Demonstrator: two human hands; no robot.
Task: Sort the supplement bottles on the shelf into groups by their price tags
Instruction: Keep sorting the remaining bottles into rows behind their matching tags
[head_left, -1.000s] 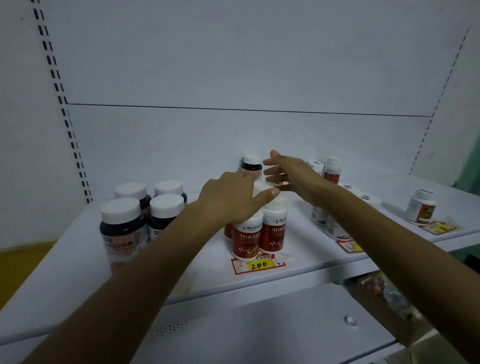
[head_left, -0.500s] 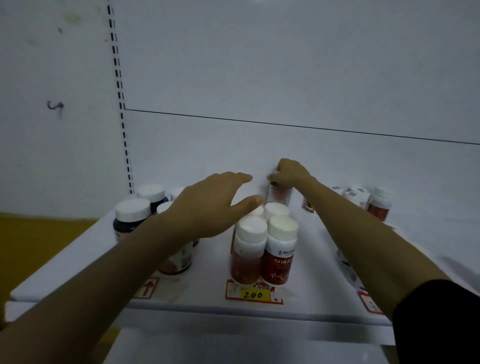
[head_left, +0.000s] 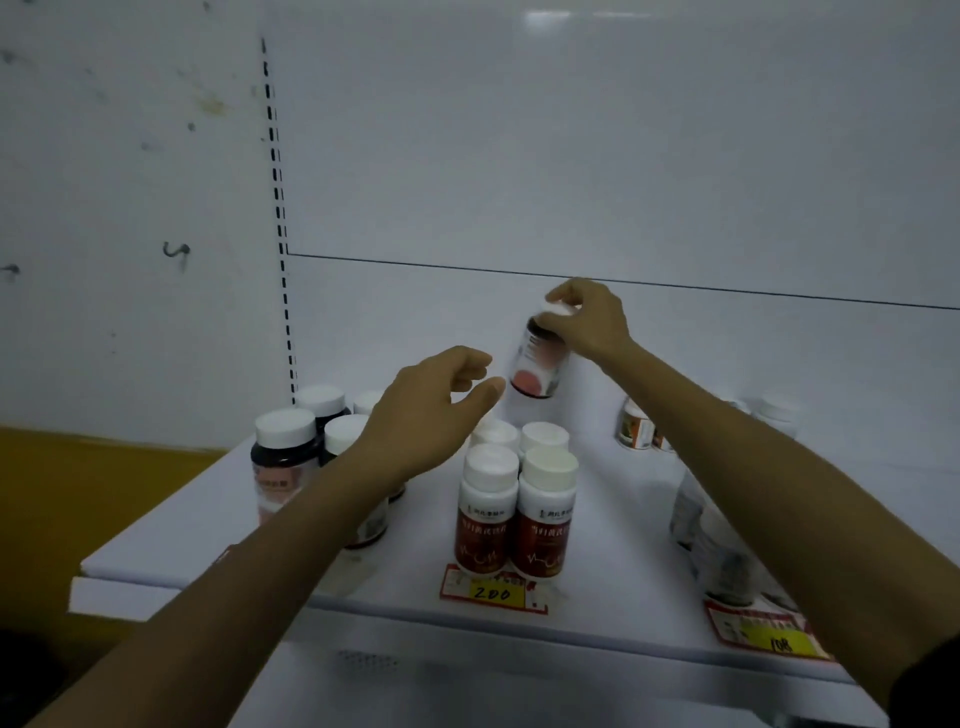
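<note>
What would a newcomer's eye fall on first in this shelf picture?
First, the dark bottle, held tilted in the air above the shelf, with the right hand gripping its white cap. Just left of it, the left hand hovers with loosely curled fingers, holding nothing. Below, at the shelf's front edge, red bottles stand in a tight cluster behind a yellow tag marked 200.

White shelf (head_left: 171, 540), flat, front lip facing me. Left end: a cluster of dark bottles (head_left: 284, 457) with white caps, upright and close together. Centre, near the front edge: four red-label bottles (head_left: 488, 519), white caps, two by two, touching. A red price tag (head_left: 493, 592) lies flat just before them, its yellow patch reading 200. Right front: pale bottles (head_left: 722, 566), blurred, with a second tag (head_left: 763, 631) before them, number unclear. Back right: small bottles (head_left: 635, 428), upright, apart from the rest.
</note>
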